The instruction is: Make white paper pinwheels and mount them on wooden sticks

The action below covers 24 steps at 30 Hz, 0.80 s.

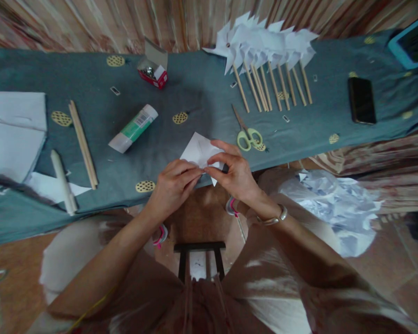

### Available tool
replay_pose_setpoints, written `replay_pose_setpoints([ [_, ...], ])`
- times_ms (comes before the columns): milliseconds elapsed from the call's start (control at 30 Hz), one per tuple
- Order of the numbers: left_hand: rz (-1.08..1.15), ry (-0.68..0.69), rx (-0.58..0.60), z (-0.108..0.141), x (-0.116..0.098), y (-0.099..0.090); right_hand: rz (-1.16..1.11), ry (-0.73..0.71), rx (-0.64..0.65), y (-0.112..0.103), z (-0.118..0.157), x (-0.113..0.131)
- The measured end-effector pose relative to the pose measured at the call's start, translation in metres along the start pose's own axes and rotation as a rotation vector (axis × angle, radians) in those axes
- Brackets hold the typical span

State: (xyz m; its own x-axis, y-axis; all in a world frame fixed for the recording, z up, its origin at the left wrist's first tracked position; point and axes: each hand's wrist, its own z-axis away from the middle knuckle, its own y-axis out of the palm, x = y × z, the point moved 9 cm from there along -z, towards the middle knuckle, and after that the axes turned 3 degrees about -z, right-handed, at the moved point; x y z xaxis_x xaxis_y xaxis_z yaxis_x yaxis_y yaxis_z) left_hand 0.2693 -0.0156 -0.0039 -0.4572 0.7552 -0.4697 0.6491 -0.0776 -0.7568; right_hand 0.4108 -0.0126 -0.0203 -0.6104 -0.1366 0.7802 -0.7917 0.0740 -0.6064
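Observation:
A small piece of white paper (195,147) lies at the front edge of the cloth-covered table, with both hands on it. My left hand (174,183) pinches its near edge from the left, thumb and forefinger pressed together. My right hand (235,171) grips the same paper from the right, its fingers bent and its thumb meeting the left fingertips. Part of the paper is hidden under the fingers. Just beyond my right hand are scissors with light green handles (250,138). A glue stick with a green label (135,129) lies to the left of the paper.
Several white paper pinwheels (264,44) on wooden sticks lie at the back. An opened red box (153,76) holds shiny metal pieces. At left are wooden sticks (82,144), a pale rod (63,182) and white sheets (14,134). A phone (362,100) lies right; paper scraps (337,204) fill a bag below.

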Motion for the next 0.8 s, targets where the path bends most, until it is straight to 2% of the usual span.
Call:
replay_pose_setpoints([
  [300,-0.029,0.02,-0.038,-0.0006,-0.0033,-0.0029,0.011,-0.003,-0.015,-0.0004,0.0006,-0.0012],
  [800,-0.061,-0.03,-0.031,0.0026,0.0022,0.0013,0.043,-0.038,-0.031,-0.0015,0.0052,0.0042],
])
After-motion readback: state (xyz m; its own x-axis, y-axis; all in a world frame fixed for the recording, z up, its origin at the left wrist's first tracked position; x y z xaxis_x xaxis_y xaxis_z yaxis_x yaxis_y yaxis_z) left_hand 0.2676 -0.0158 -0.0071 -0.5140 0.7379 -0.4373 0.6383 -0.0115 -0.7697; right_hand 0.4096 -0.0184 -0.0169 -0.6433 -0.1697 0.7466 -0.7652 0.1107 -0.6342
